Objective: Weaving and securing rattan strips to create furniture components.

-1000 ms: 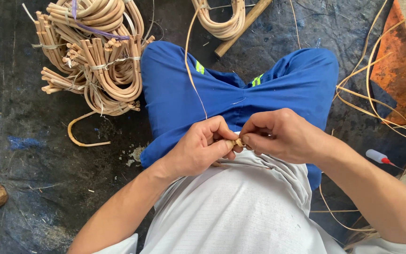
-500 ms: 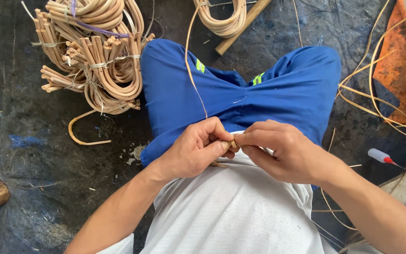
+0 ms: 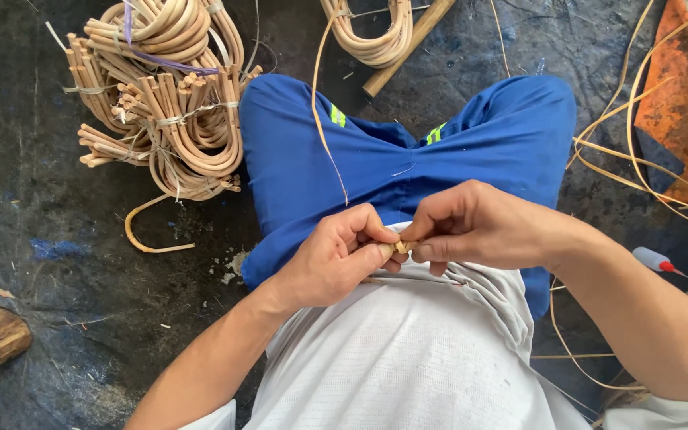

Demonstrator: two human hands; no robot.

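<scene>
rattan piece [image 3: 402, 247], small and tan, is sitting pinched between both hands over the lap, close to the body for control. left hand [image 3: 336, 259] is clenching one end in a fingertip grip; right hand [image 3: 479, 227] is grasping the other. a thin cane strip [image 3: 326, 119] is trailing across blue trousers [image 3: 408, 151]. bundled bent rattan [image 3: 161, 103] is lying on the dark, dusty floor [image 3: 57, 263].

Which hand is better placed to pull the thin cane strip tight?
Probably the left hand. The thin cane strip runs down over the blue shorts straight to its fingers, while the right hand pinches the small cane piece from the other side, apart from the strip.
</scene>
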